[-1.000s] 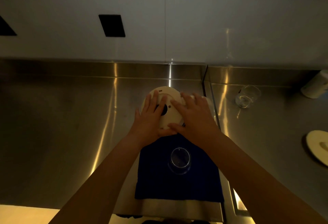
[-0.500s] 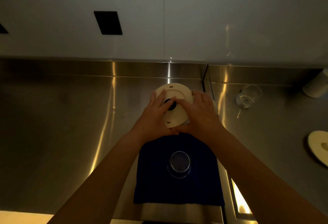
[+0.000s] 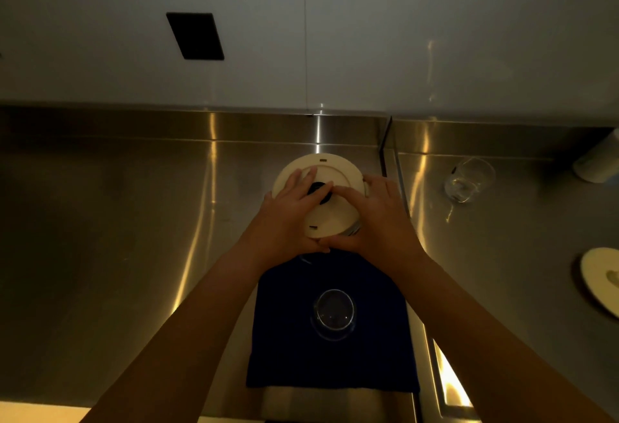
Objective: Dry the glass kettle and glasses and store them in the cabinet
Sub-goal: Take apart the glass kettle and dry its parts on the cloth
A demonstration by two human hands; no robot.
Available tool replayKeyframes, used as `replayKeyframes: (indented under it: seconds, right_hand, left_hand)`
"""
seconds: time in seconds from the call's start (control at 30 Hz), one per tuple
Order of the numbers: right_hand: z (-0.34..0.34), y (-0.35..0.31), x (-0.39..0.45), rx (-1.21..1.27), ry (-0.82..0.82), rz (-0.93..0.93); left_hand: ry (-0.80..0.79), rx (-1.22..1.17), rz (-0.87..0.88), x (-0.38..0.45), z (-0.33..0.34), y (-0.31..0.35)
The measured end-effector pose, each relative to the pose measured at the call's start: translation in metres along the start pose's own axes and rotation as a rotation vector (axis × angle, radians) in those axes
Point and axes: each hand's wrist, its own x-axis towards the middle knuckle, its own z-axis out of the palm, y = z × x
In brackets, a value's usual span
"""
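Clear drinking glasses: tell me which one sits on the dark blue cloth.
The clear glass nearest the camera, below both hands, stands on the dark blue cloth. The other clear glass rests on bare steel counter at far right.

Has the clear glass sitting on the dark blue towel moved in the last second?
No. The clear glass sits at the same spot on the dark blue towel, near its middle; only the camera shifted slightly.
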Motion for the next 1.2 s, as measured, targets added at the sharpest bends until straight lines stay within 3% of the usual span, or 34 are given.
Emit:
replayKeyframes:
  seconds: [0.3, 0.57, 0.7, 1.2]
  right_hand:
    - [0.023, -0.006, 0.003, 0.132, 0.029, 0.104]
    - [0.029, -0.001, 0.008, 0.096, 0.050, 0.117]
    - [0.034, -0.003, 0.007, 0.005, 0.043, 0.080]
    - [0.034, 0.003, -0.038, 0.094, 0.111, 0.049]
  left_hand:
    - [-0.083, 0.120, 0.044, 0.013, -0.011, -0.017]
    - [-0.112, 0.059, 0.063, 0.022, -0.007, -0.024]
    - [-0.095, 0.099, 0.072, 0.017, -0.003, -0.027]
    - [-0.014, 0.306, 0.135, -0.008, 0.035, 0.019]
